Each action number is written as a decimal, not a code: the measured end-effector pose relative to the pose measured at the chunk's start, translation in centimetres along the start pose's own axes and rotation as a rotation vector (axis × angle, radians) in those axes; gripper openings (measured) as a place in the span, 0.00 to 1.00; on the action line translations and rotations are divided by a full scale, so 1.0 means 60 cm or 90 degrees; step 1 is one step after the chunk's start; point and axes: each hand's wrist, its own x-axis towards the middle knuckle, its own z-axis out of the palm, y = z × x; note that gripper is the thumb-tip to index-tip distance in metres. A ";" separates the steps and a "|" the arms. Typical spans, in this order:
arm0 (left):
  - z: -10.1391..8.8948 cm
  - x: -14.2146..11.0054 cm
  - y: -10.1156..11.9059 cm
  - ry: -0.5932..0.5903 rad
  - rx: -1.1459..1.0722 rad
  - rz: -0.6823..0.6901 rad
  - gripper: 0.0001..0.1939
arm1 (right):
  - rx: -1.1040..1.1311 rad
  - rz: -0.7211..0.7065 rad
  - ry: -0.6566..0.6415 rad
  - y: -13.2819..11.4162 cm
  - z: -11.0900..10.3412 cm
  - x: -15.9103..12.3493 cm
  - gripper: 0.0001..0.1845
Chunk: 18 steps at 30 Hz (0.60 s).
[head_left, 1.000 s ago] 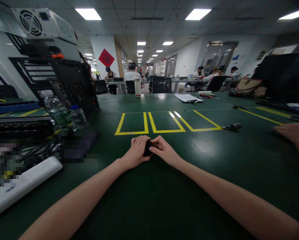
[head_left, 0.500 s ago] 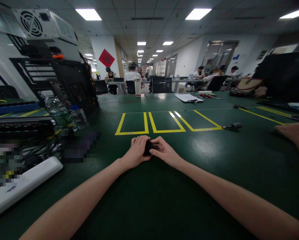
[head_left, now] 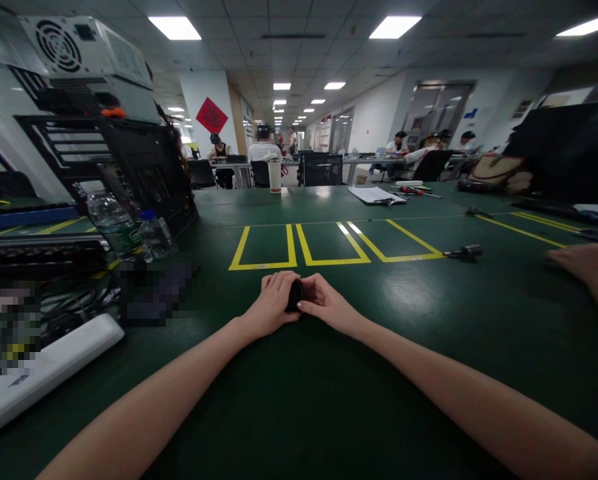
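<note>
1. At the frame's centre, the left hand (head_left: 275, 301) wraps around a small black object (head_left: 294, 296), seemingly to steady it.
2. The right hand (head_left: 327, 303) pinches its right edge, probably for finer control.
3. The object is just below the yellow tape outlines (head_left: 263, 267), presumably for comfortable two-handed reach.

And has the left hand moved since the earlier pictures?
No, the left hand stays just nearer than the leftmost yellow tape outline.
</note>
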 end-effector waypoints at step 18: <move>0.001 0.000 -0.001 -0.001 -0.006 -0.008 0.30 | -0.021 0.010 -0.004 -0.008 -0.003 -0.002 0.16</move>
